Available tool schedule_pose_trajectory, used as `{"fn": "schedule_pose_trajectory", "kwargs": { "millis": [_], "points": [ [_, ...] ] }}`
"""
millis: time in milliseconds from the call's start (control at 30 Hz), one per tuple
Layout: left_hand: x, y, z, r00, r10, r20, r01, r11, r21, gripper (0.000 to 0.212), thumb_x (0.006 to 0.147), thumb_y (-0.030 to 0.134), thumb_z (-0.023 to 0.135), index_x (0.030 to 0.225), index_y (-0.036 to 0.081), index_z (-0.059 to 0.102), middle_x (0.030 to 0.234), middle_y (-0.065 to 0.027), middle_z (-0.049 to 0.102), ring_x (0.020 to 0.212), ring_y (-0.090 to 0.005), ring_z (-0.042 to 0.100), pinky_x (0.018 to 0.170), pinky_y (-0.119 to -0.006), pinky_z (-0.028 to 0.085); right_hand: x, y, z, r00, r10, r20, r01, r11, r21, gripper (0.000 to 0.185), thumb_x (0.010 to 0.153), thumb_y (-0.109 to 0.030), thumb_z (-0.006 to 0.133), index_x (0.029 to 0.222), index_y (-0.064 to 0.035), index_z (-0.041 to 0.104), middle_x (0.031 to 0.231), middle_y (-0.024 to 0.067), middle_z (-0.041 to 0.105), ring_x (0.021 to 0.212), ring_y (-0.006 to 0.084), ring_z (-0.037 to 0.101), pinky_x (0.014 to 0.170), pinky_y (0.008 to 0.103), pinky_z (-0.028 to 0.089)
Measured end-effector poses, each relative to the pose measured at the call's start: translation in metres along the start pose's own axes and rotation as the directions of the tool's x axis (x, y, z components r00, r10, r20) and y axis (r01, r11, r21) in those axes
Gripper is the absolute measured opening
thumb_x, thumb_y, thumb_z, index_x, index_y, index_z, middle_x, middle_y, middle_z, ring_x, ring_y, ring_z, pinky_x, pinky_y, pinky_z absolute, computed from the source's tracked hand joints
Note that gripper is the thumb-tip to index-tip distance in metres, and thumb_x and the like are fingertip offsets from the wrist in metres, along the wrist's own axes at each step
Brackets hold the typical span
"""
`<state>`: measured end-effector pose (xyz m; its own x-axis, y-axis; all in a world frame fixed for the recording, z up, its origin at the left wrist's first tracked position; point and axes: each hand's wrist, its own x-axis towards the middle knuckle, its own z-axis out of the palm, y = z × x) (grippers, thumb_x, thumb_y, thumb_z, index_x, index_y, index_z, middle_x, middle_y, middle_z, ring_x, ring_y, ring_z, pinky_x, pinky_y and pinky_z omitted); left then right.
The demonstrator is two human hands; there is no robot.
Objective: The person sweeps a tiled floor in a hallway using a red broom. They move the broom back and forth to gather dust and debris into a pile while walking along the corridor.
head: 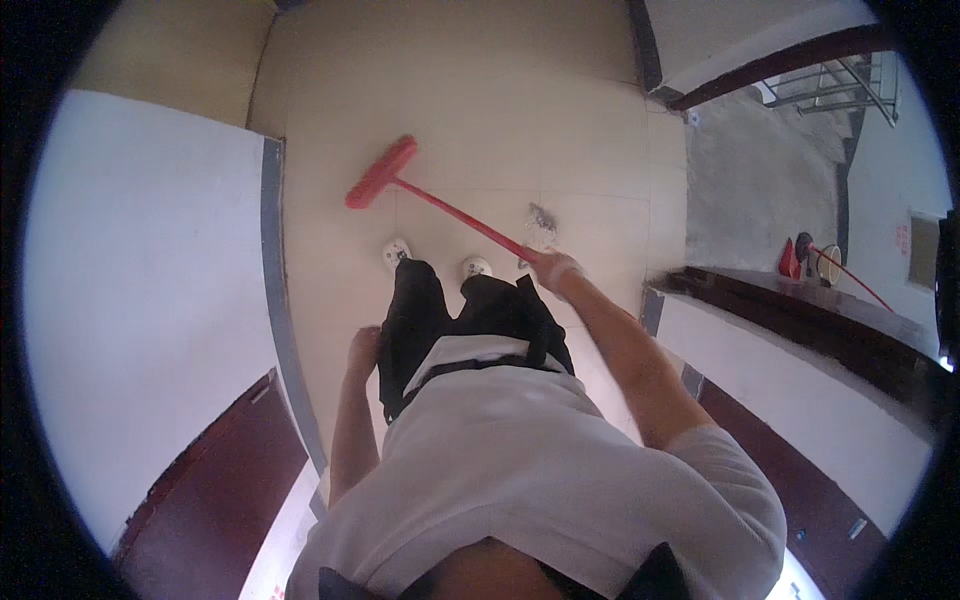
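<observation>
A red push broom (461, 214) reaches across the tiled floor ahead of me, its wide bristle head (381, 172) to the front left. My right hand (555, 268) is wrapped around its handle, and part of the stick behind the hand is hidden by my forearm. A small heap of grey dust and debris (541, 220) lies on the tiles just beyond that hand. My left hand (365, 349) hangs beside my left thigh, away from the broom; its fingers are blurred and partly turned from view.
White walls with grey skirting (271, 195) flank the corridor. Dark red doors (225, 465) stand low on both sides. At right, past a dark ledge (780, 292), are a red dustpan (789, 260), a bucket (829, 265), a red-handled tool (855, 277) and metal railings (840, 86).
</observation>
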<state>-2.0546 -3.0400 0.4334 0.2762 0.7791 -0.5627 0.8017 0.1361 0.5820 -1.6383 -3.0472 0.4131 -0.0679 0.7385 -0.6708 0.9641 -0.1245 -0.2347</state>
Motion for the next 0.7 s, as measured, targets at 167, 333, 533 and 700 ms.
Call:
{"fn": "schedule_pose_trajectory", "kwargs": {
  "millis": [167, 333, 533, 700],
  "points": [
    [-0.097, -0.078, 0.045, 0.898, -0.426, -0.110, 0.413, 0.902, -0.126, 0.021, 0.077, 0.021, 0.049, 0.090, 0.005, 0.054, 0.087, -0.0158, 0.057, 0.085, -0.0277, 0.053, 0.072, -0.035, 0.042, 0.068, -0.126, -0.069, 0.993, -0.037, 0.110, 0.035, 0.999, 0.020, 0.031, 0.077, -0.016, 0.041, 0.108, -0.0178, 0.044, 0.097, 0.0145, 0.054, 0.088, 0.0278, 0.053, 0.073, 0.0384, 0.044],
    [-0.159, -0.118, 0.109, 0.836, -0.537, -0.109, 0.461, 0.796, -0.392, 0.018, 0.077, 0.017, 0.050, 0.090, 0.007, 0.055, 0.082, -0.0126, 0.058, 0.080, -0.0241, 0.056, 0.068, -0.031, 0.044, 0.125, -0.094, 0.009, 0.956, -0.276, -0.105, 0.261, 0.956, -0.134, 0.030, 0.074, -0.018, 0.046, 0.103, -0.0142, 0.049, 0.095, 0.0126, 0.055, 0.084, 0.0268, 0.055, 0.073, 0.0372, 0.044],
    [-0.191, -0.062, 0.131, 0.776, -0.631, 0.000, 0.567, 0.697, -0.439, 0.019, 0.076, 0.012, 0.046, 0.092, 0.005, 0.053, 0.083, -0.0129, 0.058, 0.078, -0.0240, 0.056, 0.068, -0.031, 0.044, 0.027, 0.069, 0.012, 0.985, 0.040, 0.167, 0.016, 0.946, -0.323, 0.051, 0.071, -0.015, 0.047, 0.116, -0.0335, 0.032, 0.085, 0.0127, 0.056, 0.076, 0.0298, 0.055, 0.065, 0.0408, 0.045],
    [-0.204, -0.076, 0.127, 0.771, -0.637, -0.007, 0.586, 0.713, -0.385, 0.023, 0.075, 0.019, 0.048, 0.095, 0.007, 0.052, 0.084, -0.0125, 0.058, 0.080, -0.0251, 0.055, 0.071, -0.032, 0.043, -0.107, 0.116, -0.040, 0.941, 0.285, 0.181, -0.128, 0.797, -0.590, 0.048, 0.078, -0.021, 0.041, 0.124, -0.0237, 0.026, 0.089, 0.0141, 0.055, 0.080, 0.0311, 0.054, 0.072, 0.0409, 0.043]
  ]
}}
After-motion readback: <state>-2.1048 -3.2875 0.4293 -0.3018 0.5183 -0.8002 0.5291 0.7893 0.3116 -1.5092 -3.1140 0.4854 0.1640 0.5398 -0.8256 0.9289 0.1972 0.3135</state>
